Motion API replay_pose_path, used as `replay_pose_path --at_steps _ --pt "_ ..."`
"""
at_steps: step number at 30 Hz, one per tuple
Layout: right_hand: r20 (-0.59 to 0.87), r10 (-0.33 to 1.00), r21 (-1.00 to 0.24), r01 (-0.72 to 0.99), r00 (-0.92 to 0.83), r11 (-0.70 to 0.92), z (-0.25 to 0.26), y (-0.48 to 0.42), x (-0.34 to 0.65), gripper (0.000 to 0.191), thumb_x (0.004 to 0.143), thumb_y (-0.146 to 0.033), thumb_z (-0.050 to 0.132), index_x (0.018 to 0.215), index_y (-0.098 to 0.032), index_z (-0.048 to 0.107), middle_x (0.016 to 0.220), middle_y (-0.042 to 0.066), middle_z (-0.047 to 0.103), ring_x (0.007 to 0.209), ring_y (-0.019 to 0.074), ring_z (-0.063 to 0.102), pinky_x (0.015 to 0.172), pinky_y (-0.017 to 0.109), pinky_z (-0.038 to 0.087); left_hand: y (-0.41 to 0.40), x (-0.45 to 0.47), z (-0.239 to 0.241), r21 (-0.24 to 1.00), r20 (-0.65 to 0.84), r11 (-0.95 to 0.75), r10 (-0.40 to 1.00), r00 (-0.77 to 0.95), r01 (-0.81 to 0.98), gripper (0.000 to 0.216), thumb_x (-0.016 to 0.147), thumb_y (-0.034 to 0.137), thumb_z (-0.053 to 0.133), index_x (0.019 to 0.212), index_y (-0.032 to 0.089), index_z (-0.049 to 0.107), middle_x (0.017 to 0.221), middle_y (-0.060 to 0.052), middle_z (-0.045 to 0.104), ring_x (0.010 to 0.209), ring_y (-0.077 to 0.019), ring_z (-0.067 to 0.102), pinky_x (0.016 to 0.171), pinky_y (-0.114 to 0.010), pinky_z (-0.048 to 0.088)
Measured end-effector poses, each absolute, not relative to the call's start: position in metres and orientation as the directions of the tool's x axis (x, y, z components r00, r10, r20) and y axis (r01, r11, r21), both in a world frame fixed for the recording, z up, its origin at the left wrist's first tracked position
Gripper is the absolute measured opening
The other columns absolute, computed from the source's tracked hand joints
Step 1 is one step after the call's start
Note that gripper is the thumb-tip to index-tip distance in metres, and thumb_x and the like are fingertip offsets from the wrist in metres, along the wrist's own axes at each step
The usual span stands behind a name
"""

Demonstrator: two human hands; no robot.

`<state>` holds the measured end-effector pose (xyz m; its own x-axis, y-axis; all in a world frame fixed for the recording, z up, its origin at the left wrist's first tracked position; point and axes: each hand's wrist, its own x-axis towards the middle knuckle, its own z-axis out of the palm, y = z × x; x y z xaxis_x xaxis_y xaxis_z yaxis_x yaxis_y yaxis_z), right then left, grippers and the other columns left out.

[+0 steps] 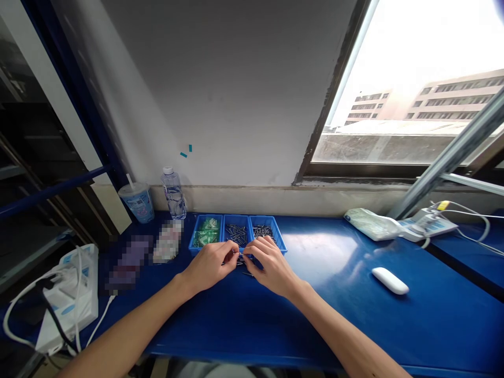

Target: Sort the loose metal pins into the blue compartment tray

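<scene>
Both hands meet just in front of three blue bins. My left hand [216, 264] is pinched, thumb against fingers, at a small thing between the hands that is too tiny to name. Close beside it, my right hand [271, 265] is also pinched, its fingertips at the same spot. Under the fingertips lie a few loose screws [247, 273] on the blue table. The left bin [194, 244] holds small green-and-clear packets [208, 231]. In the middle bin are dark metal screws [236, 234], and the right bin [280, 240] contains more small metal pieces [262, 231], partly covered by my right hand.
Left of the bins stand a water bottle [174, 194] and a lidded cup [138, 201]. A power strip [74, 294] with cables lies at the far left. On the right are a white oval case [390, 281], a soft packet [372, 224] and another power strip [429, 224] below the window.
</scene>
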<state>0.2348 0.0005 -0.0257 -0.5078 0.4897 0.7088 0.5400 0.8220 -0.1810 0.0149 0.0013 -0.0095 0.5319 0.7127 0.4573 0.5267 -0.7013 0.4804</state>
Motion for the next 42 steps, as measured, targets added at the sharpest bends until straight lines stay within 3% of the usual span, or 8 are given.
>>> replay_pose_path --at_steps 8,14,22,29,42 --pt "0.700 0.486 -0.179 0.530 -0.524 0.829 -0.0252 0.0004 0.2346 0.011 0.109 -0.021 0.053 0.101 -0.021 0.061 0.092 0.004 0.069 0.081 0.0183 0.058 0.079 0.035 0.042 -0.0004 0.0147 -0.0097 0.452 0.429 -0.703 0.711 0.557 0.549 0.016 0.106 0.027 0.052 0.098 0.020 0.063 0.076 0.001 0.065 0.067 -0.0148 0.062 0.062 -0.025 0.043" --pt "0.674 0.513 -0.195 0.542 -0.531 0.817 -0.0212 -0.0020 0.2347 0.018 0.112 -0.023 0.048 0.101 -0.021 0.062 0.091 0.004 0.069 0.080 0.0189 0.058 0.080 0.035 0.040 0.0009 0.0147 -0.0093 0.407 0.479 -0.740 0.672 0.564 0.536 0.018 0.107 0.025 0.050 0.105 0.020 0.067 0.089 -0.003 0.074 0.080 -0.0179 0.070 0.073 -0.028 0.050" --pt "0.638 0.534 -0.180 0.566 -0.556 0.805 -0.0222 0.0002 0.2380 0.031 0.113 -0.020 0.036 0.092 -0.021 0.058 0.083 0.004 0.065 0.076 0.0194 0.052 0.078 0.035 0.038 0.0009 0.0142 -0.0088 0.334 0.541 -0.800 0.596 0.593 0.499 0.018 0.106 0.025 0.054 0.102 0.019 0.070 0.084 -0.002 0.073 0.073 -0.0166 0.067 0.070 -0.029 0.048" --pt "0.709 0.495 -0.199 0.532 -0.502 0.823 -0.0233 0.0012 0.2375 0.024 0.113 -0.022 0.044 0.096 -0.021 0.060 0.092 0.004 0.069 0.081 0.0188 0.056 0.081 0.036 0.039 0.0015 0.0137 -0.0076 0.308 0.569 -0.796 0.593 0.570 0.521 0.016 0.104 0.024 0.057 0.094 0.018 0.068 0.079 -0.001 0.071 0.068 -0.0156 0.064 0.066 -0.028 0.045" --pt "0.715 0.509 -0.181 0.575 -0.480 0.798 -0.0227 0.0070 0.2437 0.025 0.110 -0.017 0.044 0.089 -0.022 0.057 0.091 0.004 0.068 0.080 0.0202 0.056 0.079 0.038 0.039 0.0063 0.0108 -0.0072 0.290 0.593 -0.804 0.577 0.562 0.519 0.020 0.106 0.026 0.056 0.092 0.019 0.069 0.080 -0.002 0.073 0.070 -0.0155 0.066 0.068 -0.029 0.047"
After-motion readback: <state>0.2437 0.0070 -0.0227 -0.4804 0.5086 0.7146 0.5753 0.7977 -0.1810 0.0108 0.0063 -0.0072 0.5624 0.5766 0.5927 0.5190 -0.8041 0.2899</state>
